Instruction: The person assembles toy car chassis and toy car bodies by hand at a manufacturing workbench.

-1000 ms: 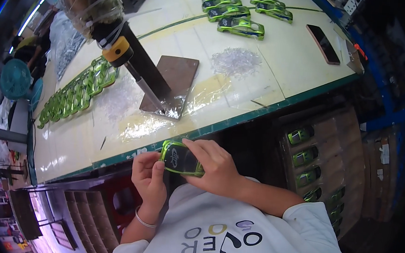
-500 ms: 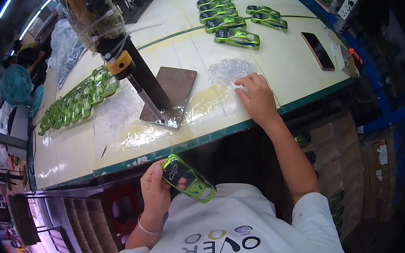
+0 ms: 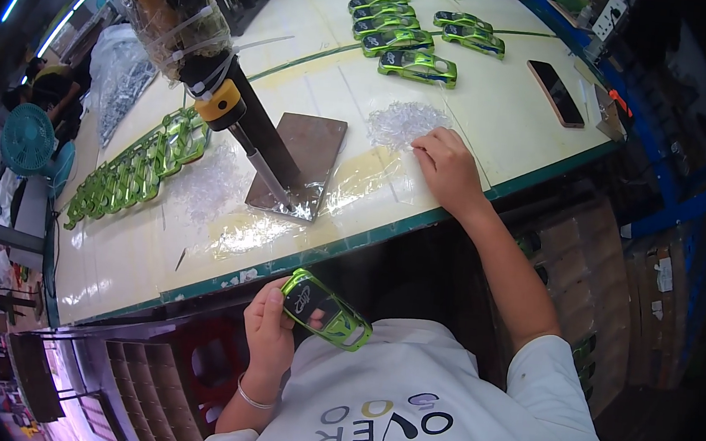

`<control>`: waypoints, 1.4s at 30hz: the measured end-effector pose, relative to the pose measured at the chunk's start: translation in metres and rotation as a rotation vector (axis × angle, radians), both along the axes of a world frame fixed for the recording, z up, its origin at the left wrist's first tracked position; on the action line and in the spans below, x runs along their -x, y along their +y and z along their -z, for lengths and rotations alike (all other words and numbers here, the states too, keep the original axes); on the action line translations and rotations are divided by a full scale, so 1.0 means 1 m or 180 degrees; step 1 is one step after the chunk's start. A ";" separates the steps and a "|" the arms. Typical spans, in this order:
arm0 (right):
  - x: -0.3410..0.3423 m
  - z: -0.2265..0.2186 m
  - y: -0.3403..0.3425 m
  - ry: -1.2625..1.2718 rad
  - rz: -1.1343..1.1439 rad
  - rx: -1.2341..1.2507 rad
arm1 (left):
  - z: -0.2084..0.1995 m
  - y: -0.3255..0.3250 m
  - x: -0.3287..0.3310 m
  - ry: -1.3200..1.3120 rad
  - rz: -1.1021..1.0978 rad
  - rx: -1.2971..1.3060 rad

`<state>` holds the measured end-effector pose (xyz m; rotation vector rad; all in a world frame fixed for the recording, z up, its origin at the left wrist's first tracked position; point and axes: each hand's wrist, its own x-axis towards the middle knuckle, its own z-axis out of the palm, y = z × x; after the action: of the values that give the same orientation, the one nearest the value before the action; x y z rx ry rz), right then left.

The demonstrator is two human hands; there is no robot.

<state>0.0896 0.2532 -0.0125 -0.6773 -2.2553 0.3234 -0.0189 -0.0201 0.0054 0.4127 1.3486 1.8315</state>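
My left hand (image 3: 269,331) grips a green toy car body shell (image 3: 339,323) with a dark roof, held tilted in front of my shirt, just off the table's near edge. My right hand (image 3: 450,170) is at the near right side of a small heap of clear plastic pieces (image 3: 402,124). Its thumb and fingertips are pinched together; whatever lies between them is too small to make out. To the left, a tool with a metal tip (image 3: 268,178) and yellow collar points down at a brown metal plate (image 3: 313,146).
A second heap of clear pieces (image 3: 209,184) lies left of the plate, beside a row of green car frames (image 3: 135,169). Several green car shells (image 3: 417,66) stand at the back. A phone (image 3: 555,94) rests at the right. A teal fan (image 3: 29,140) stands far left.
The fingers of my right hand have drawn closer together at the heap. My left hand keeps the car shell in nearly the same place. The view has shifted slightly.
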 end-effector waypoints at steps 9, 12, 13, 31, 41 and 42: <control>0.007 -0.003 0.002 -0.0141 -0.0063 -0.0585 | 0.003 -0.002 -0.002 0.0184 0.0224 -0.0015; -0.002 0.000 0.001 0.0644 0.0041 0.0752 | 0.001 -0.003 -0.005 0.0213 0.0197 0.0001; -0.004 -0.001 0.000 0.0638 0.0025 0.0744 | 0.000 -0.003 -0.006 0.0190 0.0164 0.0009; -0.013 -0.036 -0.105 0.2146 -0.2331 0.5795 | -0.016 0.008 -0.005 0.1020 0.0566 -0.0051; -0.009 -0.033 -0.122 0.1657 -0.2176 0.5337 | -0.024 0.006 -0.006 0.1834 0.0634 0.0029; -0.007 -0.032 -0.126 0.1615 -0.2135 0.4767 | -0.024 0.007 -0.007 0.1909 0.0609 -0.0008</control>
<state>0.0965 0.1276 0.0194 -0.3594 -1.3395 2.2931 -0.0121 -0.0135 0.0295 1.1181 1.6249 1.6081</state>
